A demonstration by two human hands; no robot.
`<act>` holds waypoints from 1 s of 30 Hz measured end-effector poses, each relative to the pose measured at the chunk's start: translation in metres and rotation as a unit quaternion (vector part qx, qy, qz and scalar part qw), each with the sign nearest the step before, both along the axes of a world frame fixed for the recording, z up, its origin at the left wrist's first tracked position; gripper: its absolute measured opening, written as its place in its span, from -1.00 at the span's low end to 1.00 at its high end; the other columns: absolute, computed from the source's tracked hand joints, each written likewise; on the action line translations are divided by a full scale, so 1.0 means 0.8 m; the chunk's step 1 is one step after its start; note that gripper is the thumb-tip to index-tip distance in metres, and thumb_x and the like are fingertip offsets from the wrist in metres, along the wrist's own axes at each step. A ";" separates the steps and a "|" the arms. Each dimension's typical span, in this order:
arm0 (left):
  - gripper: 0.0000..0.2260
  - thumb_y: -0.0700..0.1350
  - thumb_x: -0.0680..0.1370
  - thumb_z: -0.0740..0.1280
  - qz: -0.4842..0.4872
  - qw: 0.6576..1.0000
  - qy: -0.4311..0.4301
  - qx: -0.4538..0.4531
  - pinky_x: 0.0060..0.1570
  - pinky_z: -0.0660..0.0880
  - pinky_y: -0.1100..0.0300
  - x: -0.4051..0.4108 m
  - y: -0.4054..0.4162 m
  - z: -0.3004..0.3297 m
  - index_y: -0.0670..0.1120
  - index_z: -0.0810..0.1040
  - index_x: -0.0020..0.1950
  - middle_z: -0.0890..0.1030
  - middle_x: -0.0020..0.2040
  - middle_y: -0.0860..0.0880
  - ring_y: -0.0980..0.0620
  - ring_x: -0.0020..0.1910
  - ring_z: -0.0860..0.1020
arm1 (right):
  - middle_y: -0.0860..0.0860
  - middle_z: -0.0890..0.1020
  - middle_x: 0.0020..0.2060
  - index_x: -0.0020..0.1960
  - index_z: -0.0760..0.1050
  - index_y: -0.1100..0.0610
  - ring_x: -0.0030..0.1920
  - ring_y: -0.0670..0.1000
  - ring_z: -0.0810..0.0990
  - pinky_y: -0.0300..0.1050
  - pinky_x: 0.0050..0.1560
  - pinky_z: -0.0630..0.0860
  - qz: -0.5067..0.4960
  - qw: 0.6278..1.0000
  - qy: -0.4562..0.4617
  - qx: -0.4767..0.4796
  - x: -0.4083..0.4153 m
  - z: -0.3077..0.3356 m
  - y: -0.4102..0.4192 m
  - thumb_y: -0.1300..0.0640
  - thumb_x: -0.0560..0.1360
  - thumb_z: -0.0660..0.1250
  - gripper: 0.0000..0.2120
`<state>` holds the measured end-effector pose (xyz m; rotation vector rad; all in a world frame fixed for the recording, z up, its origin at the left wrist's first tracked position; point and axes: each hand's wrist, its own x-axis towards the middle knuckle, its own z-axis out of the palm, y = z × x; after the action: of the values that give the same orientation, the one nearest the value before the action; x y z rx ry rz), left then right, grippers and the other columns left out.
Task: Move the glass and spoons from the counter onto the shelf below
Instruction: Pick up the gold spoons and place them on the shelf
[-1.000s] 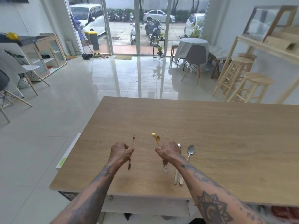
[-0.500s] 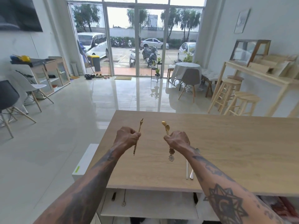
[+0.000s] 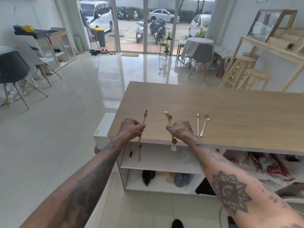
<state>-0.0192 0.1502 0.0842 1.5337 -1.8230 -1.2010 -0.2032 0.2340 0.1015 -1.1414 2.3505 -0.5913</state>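
My left hand (image 3: pixel 130 128) is closed around one thin gold spoon (image 3: pixel 144 117), held upright over the front left corner of the wooden counter (image 3: pixel 230 112). My right hand (image 3: pixel 180 130) grips two gold spoons (image 3: pixel 169 116) with ornamental ends hanging below the fist. A silver spoon (image 3: pixel 205 125) and a slim pale long-handled spoon (image 3: pixel 197 124) lie side by side on the counter, just right of my right hand. Below the counter edge, the white upper shelf (image 3: pixel 161 164) holds a dark thin spoon (image 3: pixel 139 153) and a small dark item. No glass is visible.
A lower shelf (image 3: pixel 164 186) holds dark and grey objects. Red and white fabric (image 3: pixel 271 168) fills the shelf space to the right. A white box (image 3: pixel 102 130) stands at the counter's left end. Chairs stand at the left, wooden stools (image 3: pixel 246 74) at the back right.
The view has pulled back and tilted down, showing the shelves under the counter. Both hands, still holding their spoons, have come toward the counter's front edge. The two spoons on the counter are fully uncovered.
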 end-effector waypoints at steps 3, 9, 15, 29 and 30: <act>-0.79 0.01 0.50 0.46 -0.004 0.999 -0.022 0.032 -0.38 0.50 0.24 0.016 0.025 -0.047 -0.13 0.70 -0.14 0.68 -0.26 -0.06 0.09 -0.36 0.60 | 0.05 0.54 -0.36 -0.35 0.44 0.12 -0.36 0.04 0.48 -0.18 -0.43 0.30 0.006 0.999 -0.025 0.027 0.021 -0.048 0.021 -0.04 0.51 0.29 -0.67; -0.77 -0.08 0.53 0.46 -0.008 0.991 -0.006 0.136 -0.07 0.63 0.04 0.028 0.068 -0.153 -0.27 0.71 -0.12 0.71 -0.19 -0.17 0.02 -0.32 0.61 | 0.10 0.62 -0.25 -0.32 0.51 0.11 -0.28 0.09 0.52 -0.13 -0.36 0.39 0.010 0.994 -0.035 0.106 0.042 -0.170 0.049 -0.08 0.48 0.26 -0.68; -0.73 -0.14 0.56 0.41 0.010 0.975 -0.033 0.219 -0.40 0.41 0.24 0.022 0.067 -0.270 -0.39 0.65 -0.03 0.60 -0.23 -0.21 0.01 -0.40 0.51 | 0.03 0.52 -0.38 -0.34 0.46 0.13 -0.41 0.01 0.42 -0.12 -0.35 0.39 -0.018 0.979 -0.132 0.154 0.011 -0.294 0.041 -0.07 0.49 0.29 -0.67; -0.77 -0.09 0.51 0.47 0.072 0.975 -0.101 0.183 -0.55 0.54 0.33 -0.120 -0.148 -0.516 -0.11 0.53 -0.28 0.64 -0.36 0.00 0.18 -0.58 0.56 | 0.00 0.58 -0.36 -0.12 0.53 0.16 -0.74 -0.20 0.44 -0.44 -0.71 0.25 -0.054 0.966 -0.226 0.115 -0.071 -0.532 -0.181 0.09 0.51 0.35 -0.87; -0.78 -0.10 0.51 0.48 0.071 0.977 -0.110 0.167 -0.61 0.51 0.36 -0.125 -0.157 -0.523 -0.12 0.53 -0.26 0.63 -0.36 0.00 0.19 -0.63 0.56 | 0.00 0.59 -0.36 -0.12 0.54 0.17 -0.74 -0.20 0.45 -0.46 -0.72 0.23 -0.057 0.969 -0.215 0.110 -0.074 -0.540 -0.195 0.09 0.50 0.36 -0.86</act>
<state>-0.1192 0.0245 -0.3343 2.0194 -1.6682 -1.3654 -0.2621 0.0782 -0.3308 -0.6998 2.0512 -0.5372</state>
